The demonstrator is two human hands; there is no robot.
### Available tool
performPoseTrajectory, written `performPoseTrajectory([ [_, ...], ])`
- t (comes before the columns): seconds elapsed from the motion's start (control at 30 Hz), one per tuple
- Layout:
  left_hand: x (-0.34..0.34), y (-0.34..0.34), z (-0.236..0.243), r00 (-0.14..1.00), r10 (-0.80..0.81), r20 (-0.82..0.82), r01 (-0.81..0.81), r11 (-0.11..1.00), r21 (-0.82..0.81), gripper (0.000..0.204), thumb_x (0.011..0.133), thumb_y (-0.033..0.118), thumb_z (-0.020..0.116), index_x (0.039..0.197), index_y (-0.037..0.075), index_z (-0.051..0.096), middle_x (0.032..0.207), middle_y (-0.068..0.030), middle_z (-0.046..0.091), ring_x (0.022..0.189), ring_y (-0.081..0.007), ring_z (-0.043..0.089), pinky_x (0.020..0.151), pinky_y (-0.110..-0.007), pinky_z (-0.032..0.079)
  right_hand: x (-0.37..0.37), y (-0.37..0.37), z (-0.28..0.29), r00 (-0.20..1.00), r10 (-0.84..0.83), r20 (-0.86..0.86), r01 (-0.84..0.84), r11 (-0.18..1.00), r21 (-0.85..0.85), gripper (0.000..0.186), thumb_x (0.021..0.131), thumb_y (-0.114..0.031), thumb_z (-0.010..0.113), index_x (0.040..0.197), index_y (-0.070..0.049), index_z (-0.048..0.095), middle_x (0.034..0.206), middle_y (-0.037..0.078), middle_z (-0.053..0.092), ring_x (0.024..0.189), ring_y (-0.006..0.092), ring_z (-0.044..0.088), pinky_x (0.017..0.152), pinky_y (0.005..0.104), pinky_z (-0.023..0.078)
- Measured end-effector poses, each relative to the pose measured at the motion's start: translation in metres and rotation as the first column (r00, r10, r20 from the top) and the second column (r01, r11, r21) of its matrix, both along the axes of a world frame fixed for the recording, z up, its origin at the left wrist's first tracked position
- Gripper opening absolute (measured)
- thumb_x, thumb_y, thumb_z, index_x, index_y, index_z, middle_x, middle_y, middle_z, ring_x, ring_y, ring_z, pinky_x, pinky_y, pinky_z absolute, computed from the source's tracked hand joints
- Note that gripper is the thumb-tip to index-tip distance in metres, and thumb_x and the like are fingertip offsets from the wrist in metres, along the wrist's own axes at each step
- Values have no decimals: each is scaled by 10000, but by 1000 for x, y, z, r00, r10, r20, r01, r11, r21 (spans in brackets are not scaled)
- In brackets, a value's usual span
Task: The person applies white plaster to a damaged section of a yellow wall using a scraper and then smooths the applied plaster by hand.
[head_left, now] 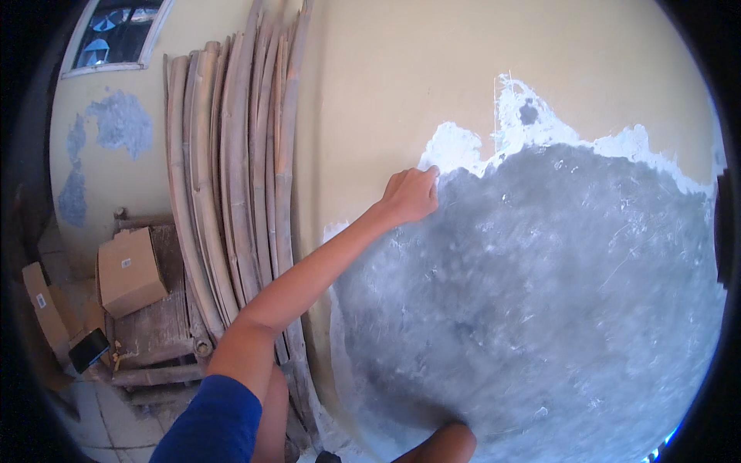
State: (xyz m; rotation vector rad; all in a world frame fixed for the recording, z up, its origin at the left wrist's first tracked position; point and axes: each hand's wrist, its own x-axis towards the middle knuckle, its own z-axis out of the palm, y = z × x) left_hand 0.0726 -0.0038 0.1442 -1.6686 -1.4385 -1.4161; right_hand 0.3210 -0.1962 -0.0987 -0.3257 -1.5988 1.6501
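While the left hand [411,194] presses curled fingers against white plaster [455,147] edging the grey patch [540,293], any held tool is hidden; bamboo poles [239,177] lean nearby.

Left arm extended upward, hand closed at the fingertips; right arm only partly in view.

The left hand [413,194] is raised at the end of a nearly straight arm that enters from the lower edge, upper arm covered by a blue sleeve [210,423], forearm bare. Its back faces the camera, fingers curled and bunched together, with the fingertips [432,171] pointing up and right. Whether they pinch anything cannot be told. The right forearm [440,447] shows only as a short bare section at the bottom edge; its hand is out of view.
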Motion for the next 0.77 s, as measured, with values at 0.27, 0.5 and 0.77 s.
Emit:
performPoseTrajectory([
  [0.27, 4, 9, 1, 998, 60, 28, -61, 997, 48, 137, 822, 126, 425, 889, 22, 483, 634, -214, 565, 634, -406, 562, 605, -511, 436, 4, -11, 0, 991, -84, -104, 77, 995, -70, 165, 750, -52, 686, 878, -19, 587, 840, 133, 583, 722, 217, 541, 651, 301, 422],
  [0.5, 10, 11, 0, 996, 88, 10, -88, 996, -16, 145, 829, 151, 430, 893, 26, 466, 670, -241, 561, 665, -429, 554, 623, -534, 430, 15, -35, 14, 951, -212, -223, 173, 968, -183, 152, 744, -34, 685, 856, -11, 585, 827, 132, 577, 712, 213, 533, 643, 299, 415],
  [0.77, 7, 61, -75, 989, 128, -69, -137, 978, -157, 258, 783, 242, 474, 789, -1, 561, 751, -243, 597, 632, -396, 581, 595, -495, 452, 25, -37, 47, 891, -176, -419, 123, 981, -150, 147, 726, -14, 670, 823, -6, 560, 794, 113, 540, 694, 192, 509, 614, 292, 378],
])
